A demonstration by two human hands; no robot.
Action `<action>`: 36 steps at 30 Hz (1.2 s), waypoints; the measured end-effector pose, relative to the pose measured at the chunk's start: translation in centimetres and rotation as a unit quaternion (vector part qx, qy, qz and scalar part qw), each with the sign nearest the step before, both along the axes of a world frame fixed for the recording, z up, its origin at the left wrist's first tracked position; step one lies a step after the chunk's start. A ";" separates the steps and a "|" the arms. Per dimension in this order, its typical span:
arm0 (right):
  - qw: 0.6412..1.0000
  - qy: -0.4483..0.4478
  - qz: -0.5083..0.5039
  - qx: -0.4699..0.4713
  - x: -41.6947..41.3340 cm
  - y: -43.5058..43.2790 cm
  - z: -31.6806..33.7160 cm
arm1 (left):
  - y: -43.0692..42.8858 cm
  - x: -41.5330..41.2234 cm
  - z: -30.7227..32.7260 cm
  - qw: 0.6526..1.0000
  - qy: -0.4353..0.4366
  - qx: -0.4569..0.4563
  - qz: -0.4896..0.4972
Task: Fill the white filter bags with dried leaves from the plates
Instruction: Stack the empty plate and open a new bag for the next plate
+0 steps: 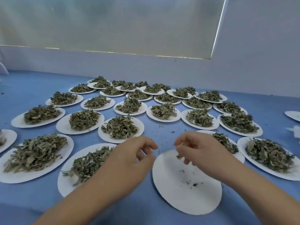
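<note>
The nearly empty plate (186, 200) lay on the blue table (146, 213) closest to the person, round and flat with no long axis of its own, and only dark crumbs (190, 181) were scattered across its middle. The right hand (199, 148) hung over its far rim with the fingers bent down and together, pinching a small leaf scrap (178, 156) at their tips. The left hand (133, 158) hovered just left of that rim, fingers loosely curled around nothing.

Left of this plate, partly under the left forearm, sat a plate with a leaf heap (86, 164). Further left, the long leaves (35, 153) lay mostly from near-left to far-right. Behind the right hand another heap (227, 140) was half hidden. Beyond the plate, heaped plates (101, 133) of dried leaves (121, 127) crowded the table in rows back toward the wall (162, 69), some rims overlapping.

Directly beyond the plate, a gap of bare cloth held loose crumbs (160, 127). Far to its right, a blurred white object (293, 130) sat at the picture's edge; what it was could not be told. On the near side a strip of table lay open.
</note>
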State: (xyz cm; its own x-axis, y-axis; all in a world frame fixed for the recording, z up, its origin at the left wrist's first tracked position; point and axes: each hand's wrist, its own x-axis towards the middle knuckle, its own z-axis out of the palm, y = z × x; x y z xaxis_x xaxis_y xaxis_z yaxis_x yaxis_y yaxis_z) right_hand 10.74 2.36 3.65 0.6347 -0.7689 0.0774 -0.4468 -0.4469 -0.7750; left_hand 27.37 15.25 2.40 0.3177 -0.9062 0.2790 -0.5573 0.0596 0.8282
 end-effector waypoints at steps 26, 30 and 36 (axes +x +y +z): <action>0.993 0.054 -0.099 0.021 -7.1 -1.4 -2.3 | -1.8 -3.6 -0.3 0.991 0.093 0.099 -0.003; 0.991 -0.037 -0.101 0.082 -7.8 -2.0 -0.9 | -3.0 -4.0 1.4 0.989 0.139 0.057 -0.007; 0.956 -0.166 -0.163 0.181 -10.8 -5.3 1.1 | -9.1 -6.6 3.4 0.990 0.140 0.001 -0.010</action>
